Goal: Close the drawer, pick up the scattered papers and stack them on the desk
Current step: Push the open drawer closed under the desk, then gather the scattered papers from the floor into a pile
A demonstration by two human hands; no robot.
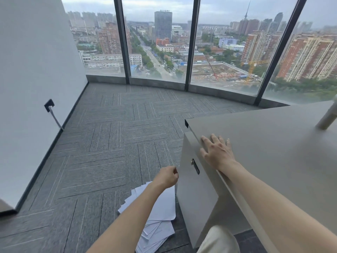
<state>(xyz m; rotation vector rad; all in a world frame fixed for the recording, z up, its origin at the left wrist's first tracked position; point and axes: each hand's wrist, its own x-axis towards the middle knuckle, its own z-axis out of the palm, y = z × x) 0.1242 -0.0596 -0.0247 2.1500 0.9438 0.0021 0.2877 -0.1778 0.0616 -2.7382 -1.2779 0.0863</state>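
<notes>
A beige desk fills the right side. Its drawer front, with a small dark lock, faces left below the desk edge. My right hand lies flat on the desktop near its left edge, fingers spread. At the drawer front's left edge my left hand is curled with the fingers closed; I cannot tell whether it grips that edge. White papers lie scattered on the carpet beside the drawer, partly hidden under my left forearm.
Grey striped carpet stretches to the floor-to-ceiling windows. A white wall on the left carries a black socket with a cable. A pale post stands on the desk at far right. My knee shows at the bottom.
</notes>
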